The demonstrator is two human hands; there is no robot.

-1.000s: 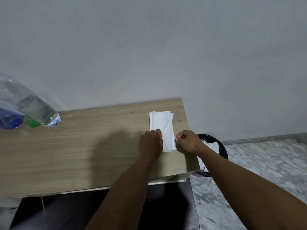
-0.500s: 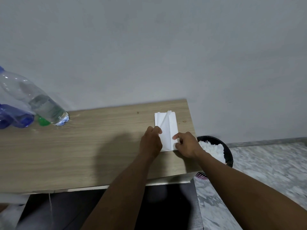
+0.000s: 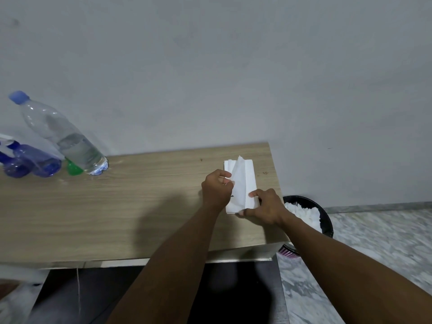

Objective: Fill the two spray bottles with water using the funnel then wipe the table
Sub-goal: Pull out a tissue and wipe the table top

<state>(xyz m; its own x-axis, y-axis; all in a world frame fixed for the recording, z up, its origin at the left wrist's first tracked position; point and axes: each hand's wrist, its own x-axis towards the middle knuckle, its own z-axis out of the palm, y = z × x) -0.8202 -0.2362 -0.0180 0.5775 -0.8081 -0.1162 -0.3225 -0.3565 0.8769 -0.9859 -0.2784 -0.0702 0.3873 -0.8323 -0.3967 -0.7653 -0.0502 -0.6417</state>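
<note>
A stack of white paper tissues (image 3: 244, 181) lies near the right end of the wooden table (image 3: 117, 206). My left hand (image 3: 217, 189) pinches the top tissue at its left edge and lifts it, so one sheet peels up. My right hand (image 3: 265, 206) presses its fingers on the stack's near right corner. At the far left stand two blue spray bottles (image 3: 30, 161), partly cut off by the frame edge. Beside them are a green funnel (image 3: 73, 168) and a clear water bottle (image 3: 63, 136) with a blue cap.
A black waste bin (image 3: 325, 218) holding crumpled white paper stands on the marble floor just right of the table. A grey wall runs along the table's far edge. Dark space lies under the table's near edge.
My left hand has pinched the top tissue and raised it off the stack. My right hand moved onto the stack's near corner. The view has shifted left, showing more of the bottles.
</note>
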